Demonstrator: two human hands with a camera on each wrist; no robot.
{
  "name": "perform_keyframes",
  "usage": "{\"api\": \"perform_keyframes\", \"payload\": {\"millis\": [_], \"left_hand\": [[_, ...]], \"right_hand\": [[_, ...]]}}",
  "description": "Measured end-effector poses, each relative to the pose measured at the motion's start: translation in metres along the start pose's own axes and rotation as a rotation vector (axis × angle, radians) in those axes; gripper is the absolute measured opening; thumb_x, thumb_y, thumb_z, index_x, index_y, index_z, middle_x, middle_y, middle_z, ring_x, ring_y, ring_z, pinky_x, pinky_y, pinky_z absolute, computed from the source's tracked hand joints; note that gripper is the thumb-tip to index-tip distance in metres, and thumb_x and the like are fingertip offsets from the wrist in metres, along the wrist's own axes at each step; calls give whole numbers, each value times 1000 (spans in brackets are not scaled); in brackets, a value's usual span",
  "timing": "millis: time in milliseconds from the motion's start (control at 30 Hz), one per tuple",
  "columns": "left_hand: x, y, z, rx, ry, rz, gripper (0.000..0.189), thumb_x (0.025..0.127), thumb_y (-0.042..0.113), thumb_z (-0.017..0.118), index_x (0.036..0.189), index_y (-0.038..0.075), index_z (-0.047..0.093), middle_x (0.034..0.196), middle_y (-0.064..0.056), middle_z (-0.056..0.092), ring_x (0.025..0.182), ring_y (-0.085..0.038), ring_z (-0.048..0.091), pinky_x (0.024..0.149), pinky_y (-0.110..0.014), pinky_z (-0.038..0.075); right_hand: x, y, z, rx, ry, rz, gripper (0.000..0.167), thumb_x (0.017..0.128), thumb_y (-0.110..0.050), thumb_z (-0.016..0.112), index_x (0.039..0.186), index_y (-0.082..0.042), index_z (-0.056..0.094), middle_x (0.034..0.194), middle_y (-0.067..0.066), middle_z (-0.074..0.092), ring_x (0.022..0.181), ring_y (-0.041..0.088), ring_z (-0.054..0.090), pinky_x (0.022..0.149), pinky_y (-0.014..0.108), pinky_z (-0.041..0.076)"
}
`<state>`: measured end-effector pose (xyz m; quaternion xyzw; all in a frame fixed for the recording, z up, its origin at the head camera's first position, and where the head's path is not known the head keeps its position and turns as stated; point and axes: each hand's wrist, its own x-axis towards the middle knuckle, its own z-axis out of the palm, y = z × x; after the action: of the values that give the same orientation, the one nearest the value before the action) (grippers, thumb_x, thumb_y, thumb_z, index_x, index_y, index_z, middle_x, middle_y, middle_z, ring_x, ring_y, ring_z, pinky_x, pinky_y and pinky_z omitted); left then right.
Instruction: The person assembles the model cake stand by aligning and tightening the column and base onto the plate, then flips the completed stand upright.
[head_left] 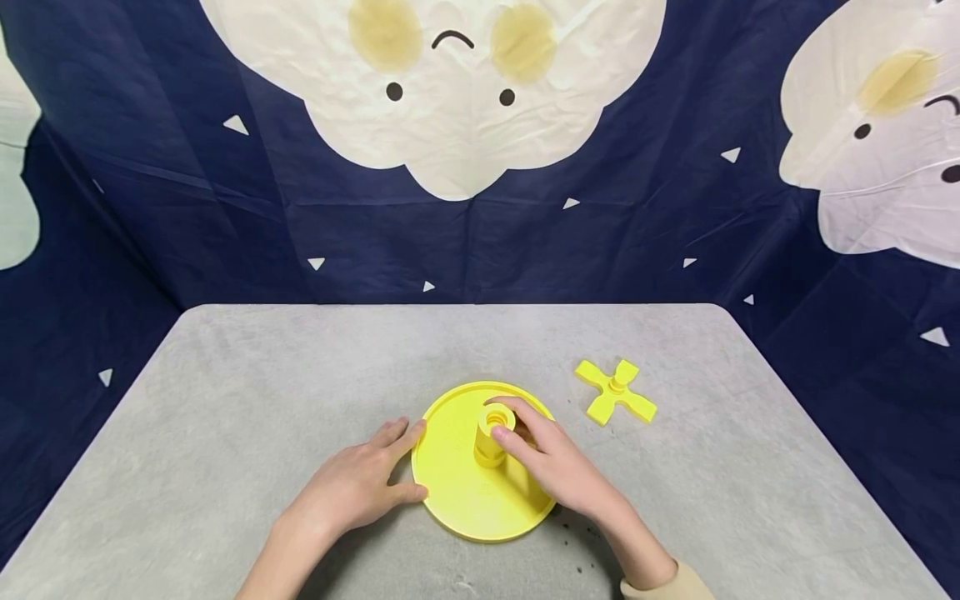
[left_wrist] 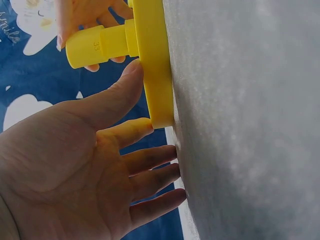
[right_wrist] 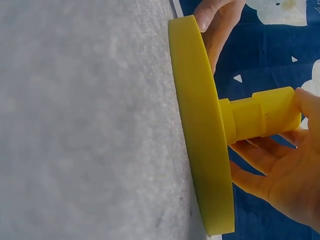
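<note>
A post (head_left: 487,450) is grasped in the right grip (head_left: 553,457), with the thumb laid at its upper end and the forefinger bent behind it. The post is held upright; a ringed hole is exposed in its top, beside the thumb tip, and a narrower neck and a wider collar are shown below by the wrist views. The disc (head_left: 453,487), round, yellow and edged by a low rim, is placed directly beneath the right grip, its middle occupied by the foot of the post, and is supported flat by the bench (head_left: 337,358). Its edge is touched on the left, across from the right grip, by the left grip (head_left: 356,483), which is not clenched: thumb and forefinger are spread apart along the rim, and the remaining fingers are extended toward the bench. A four-armed cross (head_left: 617,389) is found beyond the right grip and to its right, apart from it, with a short stem raised at its centre. Dark specks (head_left: 579,570) are scattered on the near side of the right grip. Beyond both grips, behind the bench, a dark blue patterned cloth (head_left: 240,217) is seen.
</note>
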<state>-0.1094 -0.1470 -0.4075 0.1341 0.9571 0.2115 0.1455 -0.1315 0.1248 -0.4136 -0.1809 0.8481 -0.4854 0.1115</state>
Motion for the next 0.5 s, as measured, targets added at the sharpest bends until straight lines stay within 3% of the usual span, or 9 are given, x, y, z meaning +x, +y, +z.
{"api": "perform_keyframes", "payload": {"millis": [300,500], "left_hand": [[0,0,0,-1,1,0,85,87,52,77,158,20,44,163,-17,42,149,-39,44,112,-65,44],[1,0,0,-3,-12,-6,86,87,53,77,158,20,43,164,-17,40,150,-39,43,112,-65,43]], "right_hand": [[0,2,0,28,-19,11,51,104,-45,58,150,-25,49,149,-4,56,128,18,64,110,45,52],[1,2,1,37,-6,-22,47,103,-43,61,144,-22,53,137,-6,61,126,13,64,111,40,53]]}}
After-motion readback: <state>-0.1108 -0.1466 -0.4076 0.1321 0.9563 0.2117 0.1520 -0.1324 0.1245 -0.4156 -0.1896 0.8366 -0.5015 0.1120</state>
